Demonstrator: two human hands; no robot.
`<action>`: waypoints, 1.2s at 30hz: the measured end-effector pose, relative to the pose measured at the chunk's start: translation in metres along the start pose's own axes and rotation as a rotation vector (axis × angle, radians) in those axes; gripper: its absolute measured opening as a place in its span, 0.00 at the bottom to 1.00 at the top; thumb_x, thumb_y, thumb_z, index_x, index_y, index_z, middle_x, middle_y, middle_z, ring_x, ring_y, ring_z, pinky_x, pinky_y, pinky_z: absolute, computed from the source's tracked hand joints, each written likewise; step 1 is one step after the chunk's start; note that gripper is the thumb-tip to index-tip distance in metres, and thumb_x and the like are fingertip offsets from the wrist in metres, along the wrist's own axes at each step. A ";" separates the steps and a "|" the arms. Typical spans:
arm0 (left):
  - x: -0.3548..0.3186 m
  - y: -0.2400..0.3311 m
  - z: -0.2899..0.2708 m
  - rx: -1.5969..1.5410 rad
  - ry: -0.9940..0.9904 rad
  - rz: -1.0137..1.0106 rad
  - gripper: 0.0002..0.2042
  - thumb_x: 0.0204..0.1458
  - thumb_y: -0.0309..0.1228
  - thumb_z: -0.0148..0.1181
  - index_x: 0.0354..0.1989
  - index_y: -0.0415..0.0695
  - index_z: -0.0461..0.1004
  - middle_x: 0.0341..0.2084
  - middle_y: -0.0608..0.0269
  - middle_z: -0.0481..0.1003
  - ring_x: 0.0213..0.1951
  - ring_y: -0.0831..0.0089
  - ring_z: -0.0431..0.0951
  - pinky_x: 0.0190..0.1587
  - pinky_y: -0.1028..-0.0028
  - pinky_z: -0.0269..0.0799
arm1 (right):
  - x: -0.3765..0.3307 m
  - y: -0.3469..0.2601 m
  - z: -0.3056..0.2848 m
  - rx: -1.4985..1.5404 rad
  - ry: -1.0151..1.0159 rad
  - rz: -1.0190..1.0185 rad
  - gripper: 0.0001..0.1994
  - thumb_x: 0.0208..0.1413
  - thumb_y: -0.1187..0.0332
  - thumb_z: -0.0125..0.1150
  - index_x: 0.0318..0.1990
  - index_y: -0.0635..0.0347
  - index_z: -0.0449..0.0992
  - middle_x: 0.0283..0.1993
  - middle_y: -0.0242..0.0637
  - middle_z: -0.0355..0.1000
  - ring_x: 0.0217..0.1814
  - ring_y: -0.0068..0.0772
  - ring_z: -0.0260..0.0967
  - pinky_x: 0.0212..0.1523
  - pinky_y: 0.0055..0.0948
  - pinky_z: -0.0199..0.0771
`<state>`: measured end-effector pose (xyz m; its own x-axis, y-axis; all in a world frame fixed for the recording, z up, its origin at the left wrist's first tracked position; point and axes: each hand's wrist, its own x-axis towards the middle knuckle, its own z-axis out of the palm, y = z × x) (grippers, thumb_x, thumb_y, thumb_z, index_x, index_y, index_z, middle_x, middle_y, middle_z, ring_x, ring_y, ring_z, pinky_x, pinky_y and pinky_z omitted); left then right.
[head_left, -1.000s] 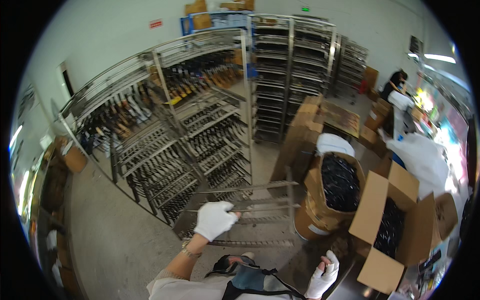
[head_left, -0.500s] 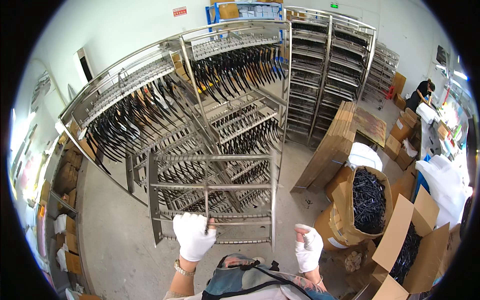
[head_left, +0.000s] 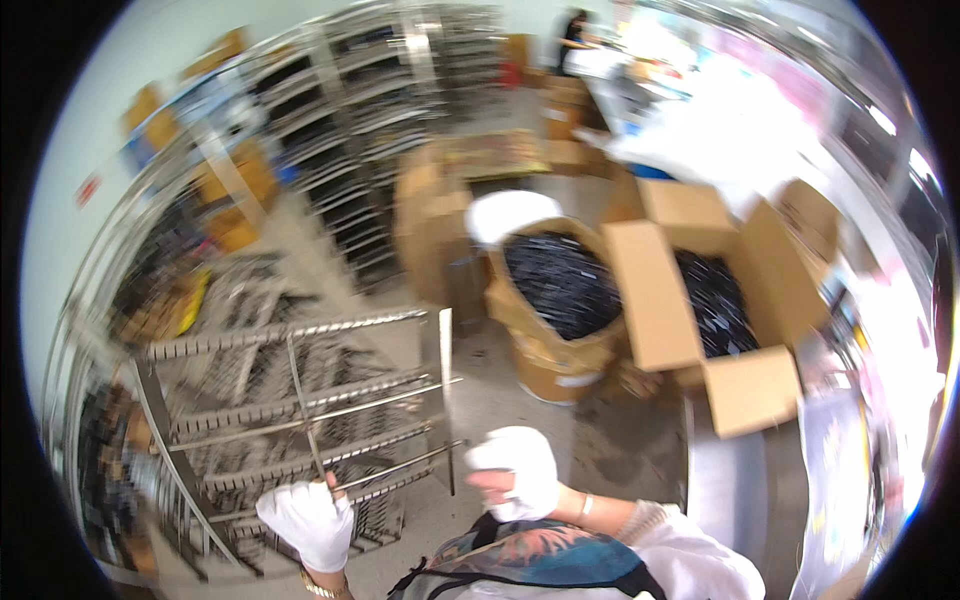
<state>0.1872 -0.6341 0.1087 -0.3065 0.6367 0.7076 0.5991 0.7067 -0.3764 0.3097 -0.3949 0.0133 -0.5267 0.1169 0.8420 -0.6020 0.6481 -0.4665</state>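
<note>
A metal rack frame with notched crossbars stands tilted in front of me at the lower left. My left hand, in a white glove with bare fingertips, is closed around one of its thin rods near the bottom. My right hand, gloved the same way, is held in front of my body to the right of the frame, apart from it. Its fingers are curled in and nothing shows in them, though motion blurs the picture. No hanging parts can be made out on the frame.
A brown drum full of black plastic parts stands ahead, beside an open cardboard box with similar parts. Cardboard sheets lean behind. Tall metal racks line the back; a person works at a far table.
My view has swung right, so the drum and box now sit near the middle. The held frame has come away from the large rack of hanging black parts; my right hand has curled in.
</note>
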 end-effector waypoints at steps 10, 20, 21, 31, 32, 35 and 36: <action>-0.008 0.090 0.072 -0.682 -0.408 -0.045 0.09 0.38 0.34 0.63 0.16 0.49 0.69 0.16 0.60 0.68 0.25 0.56 0.70 0.30 0.56 0.59 | -0.011 -0.018 -0.009 -0.589 -0.367 0.374 0.15 0.43 0.68 0.68 0.41 0.50 0.78 0.31 0.33 0.76 0.39 0.41 0.74 0.35 0.43 0.74; -0.058 -0.058 0.014 -0.260 -0.493 -0.452 0.07 0.49 0.31 0.53 0.22 0.47 0.73 0.18 0.56 0.71 0.25 0.56 0.73 0.38 0.59 0.69 | -0.105 0.043 0.038 -0.172 -0.520 0.861 0.07 0.54 0.65 0.67 0.29 0.58 0.79 0.15 0.41 0.68 0.15 0.31 0.63 0.19 0.37 0.62; -0.068 -0.097 0.022 -0.075 -0.253 -0.547 0.06 0.45 0.32 0.55 0.21 0.45 0.73 0.17 0.55 0.71 0.24 0.56 0.74 0.30 0.58 0.69 | -0.109 0.046 0.037 -0.092 -0.479 0.937 0.07 0.54 0.66 0.67 0.30 0.59 0.80 0.14 0.39 0.66 0.14 0.25 0.60 0.18 0.35 0.60; -0.129 -0.329 0.114 0.161 -0.774 -1.195 0.15 0.57 0.42 0.56 0.42 0.46 0.83 0.42 0.52 0.82 0.45 0.53 0.82 0.46 0.59 0.78 | -0.070 0.031 -0.017 0.184 -0.213 1.189 0.08 0.62 0.70 0.63 0.29 0.59 0.74 0.23 0.19 0.64 0.25 0.12 0.55 0.23 0.21 0.55; -0.129 -0.319 0.110 0.209 -0.768 -1.193 0.13 0.57 0.37 0.54 0.40 0.47 0.84 0.41 0.52 0.82 0.44 0.55 0.83 0.44 0.62 0.79 | -0.065 0.028 -0.023 0.202 -0.187 1.192 0.08 0.62 0.71 0.62 0.29 0.59 0.74 0.23 0.19 0.63 0.25 0.12 0.55 0.24 0.20 0.54; -0.131 -0.249 0.084 0.239 -0.746 -1.120 0.12 0.55 0.31 0.52 0.37 0.49 0.84 0.34 0.53 0.83 0.38 0.59 0.85 0.38 0.64 0.80 | -0.051 0.019 -0.041 0.019 -0.214 1.037 0.12 0.61 0.69 0.63 0.26 0.60 0.70 0.22 0.21 0.61 0.26 0.14 0.51 0.24 0.23 0.54; -0.134 -0.216 0.071 0.272 -0.689 -1.026 0.12 0.55 0.30 0.52 0.35 0.50 0.84 0.30 0.54 0.83 0.36 0.61 0.85 0.36 0.64 0.80 | -0.044 0.018 -0.045 -0.068 -0.231 1.011 0.13 0.61 0.68 0.63 0.26 0.61 0.70 0.21 0.22 0.61 0.26 0.15 0.51 0.24 0.24 0.54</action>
<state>0.0462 -0.8507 0.0528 -0.9084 -0.2693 0.3199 -0.2873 0.9578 -0.0094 0.3495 -0.3543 -0.0200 -0.8732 0.4873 -0.0095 0.2160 0.3696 -0.9037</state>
